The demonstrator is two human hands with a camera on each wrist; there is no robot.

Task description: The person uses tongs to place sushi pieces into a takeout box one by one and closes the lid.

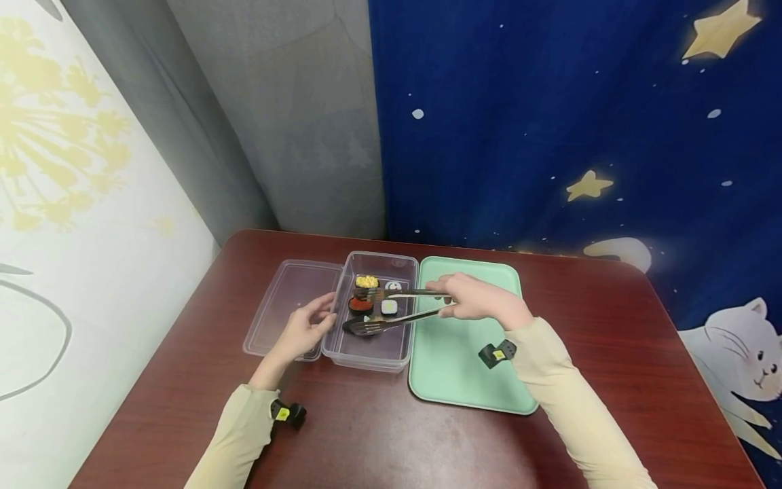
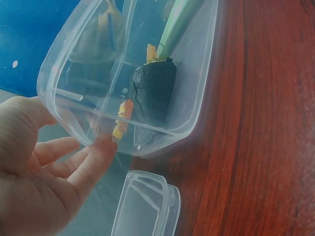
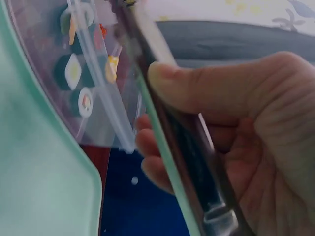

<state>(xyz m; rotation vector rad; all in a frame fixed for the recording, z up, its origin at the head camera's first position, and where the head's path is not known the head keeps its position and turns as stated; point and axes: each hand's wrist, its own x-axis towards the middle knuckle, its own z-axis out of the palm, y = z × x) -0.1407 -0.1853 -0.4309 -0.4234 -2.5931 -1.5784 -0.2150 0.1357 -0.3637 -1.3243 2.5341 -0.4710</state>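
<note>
My right hand [image 1: 470, 297] grips metal tongs [image 1: 421, 293] from above, thumb on one arm and fingers on the other. The tong arms stand apart, their tips inside a clear plastic container [image 1: 369, 360]. Near the lower tip lies a dark seaweed-wrapped piece [image 2: 152, 91], partly covered by the tongs in the head view. Beside it are a red-topped sushi piece [image 1: 360, 307], a yellow-topped piece [image 1: 366, 280], a white roll [image 1: 389, 308] and another round roll [image 1: 393, 286]. My left hand [image 1: 307, 329] touches the container's left wall from outside with relaxed fingers.
A clear lid [image 1: 287, 292] lies on the table left of the container, partly under the left hand. Right of the container is a light green tray [image 1: 452, 373], below the right hand. Curtains [image 1: 489, 122] hang behind the reddish-brown table [image 1: 342, 435].
</note>
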